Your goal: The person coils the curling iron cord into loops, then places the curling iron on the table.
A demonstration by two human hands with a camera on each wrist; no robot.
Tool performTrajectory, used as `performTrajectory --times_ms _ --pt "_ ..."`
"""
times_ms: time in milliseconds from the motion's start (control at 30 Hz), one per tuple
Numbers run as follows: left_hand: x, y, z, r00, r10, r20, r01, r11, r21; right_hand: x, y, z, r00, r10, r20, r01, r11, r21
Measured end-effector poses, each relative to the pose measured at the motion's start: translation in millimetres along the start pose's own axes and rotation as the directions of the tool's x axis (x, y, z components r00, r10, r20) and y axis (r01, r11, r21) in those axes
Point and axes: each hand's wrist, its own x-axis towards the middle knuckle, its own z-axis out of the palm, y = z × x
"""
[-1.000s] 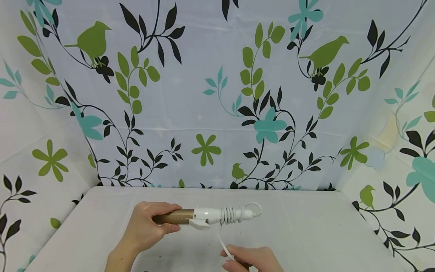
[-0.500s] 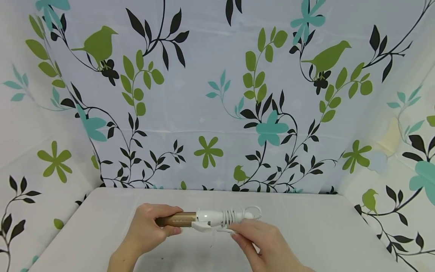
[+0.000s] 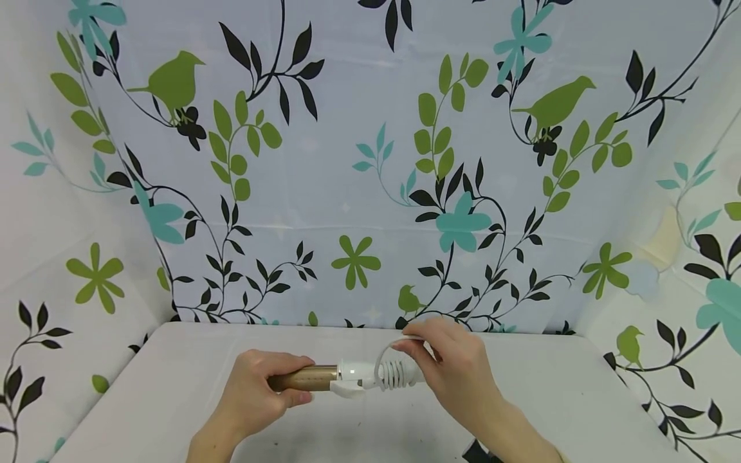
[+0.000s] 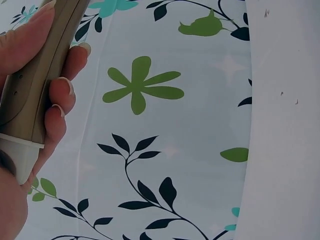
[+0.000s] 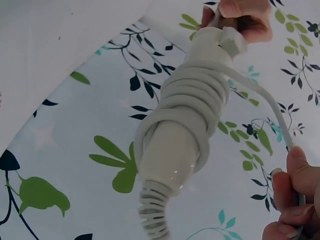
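Observation:
My left hand (image 3: 260,389) grips the gold barrel of what looks like a curling iron (image 3: 312,378), held level above the table. Its white handle points right, with a white lever (image 3: 347,388) on the near side. White cord (image 5: 197,92) is wound in several turns round the handle, as the right wrist view shows. A free length of cord runs from the turns to my right hand (image 3: 454,363), which pinches it above the handle's right end. In the left wrist view, the fingers wrap the gold barrel (image 4: 37,80). My right hand hides the handle's tip in the head view.
A white table (image 3: 550,392) lies beneath both hands, with small dark specks on it. Patterned cloth (image 3: 324,193) hangs behind and at both sides. A black object (image 3: 477,453) shows at the bottom edge, partly behind the right forearm.
My right hand has risen from below the handle, round its near side, to above it, carrying the cord. My left hand has stayed almost still. The black object has come into view.

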Motion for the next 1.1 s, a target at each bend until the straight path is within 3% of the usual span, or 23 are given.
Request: performTrajectory --times_ms 167,400,533,633,733,867,1000,1100 --pt "-0.8 -1.2 -1.5 0.998 0.051 -0.024 -0.051 0.999 -0.008 -2 18 4.5 0.998 0.066 0.023 -0.067 0.997 0.044" --pt "-1.7 -4.2 -3.7 0.994 0.096 -0.056 -0.098 0.995 -0.031 -2 33 5.9 0.988 0.092 0.120 -0.107 0.986 0.124" --pt "-2.1 -6.4 -3.4 0.992 0.112 -0.060 -0.116 0.991 -0.069 -1 37 5.6 0.973 0.129 0.189 -0.150 0.984 0.097" --pt "-1.6 -7.0 -2.9 0.991 0.123 -0.060 -0.129 0.986 -0.101 -1 41 5.1 0.950 0.193 0.247 -0.220 0.972 0.087" --pt "-0.5 -5.9 -2.8 0.991 0.124 -0.054 -0.130 0.984 -0.120 -3 47 3.7 0.896 0.301 0.326 -0.353 0.929 0.110" --pt "1.3 -3.6 -2.8 0.992 0.117 -0.040 -0.121 0.984 -0.130 -9 56 2.4 0.791 0.422 0.443 -0.531 0.833 0.157" --pt "2.0 -1.8 -2.7 0.996 0.086 -0.013 -0.087 0.987 -0.135 -15 64 4.9 0.699 0.452 0.555 -0.629 0.757 0.177" --pt "2.3 -2.3 -2.1 0.994 0.106 -0.015 -0.107 0.982 -0.154 -21 68 9.5 0.631 0.463 0.622 -0.691 0.701 0.178"
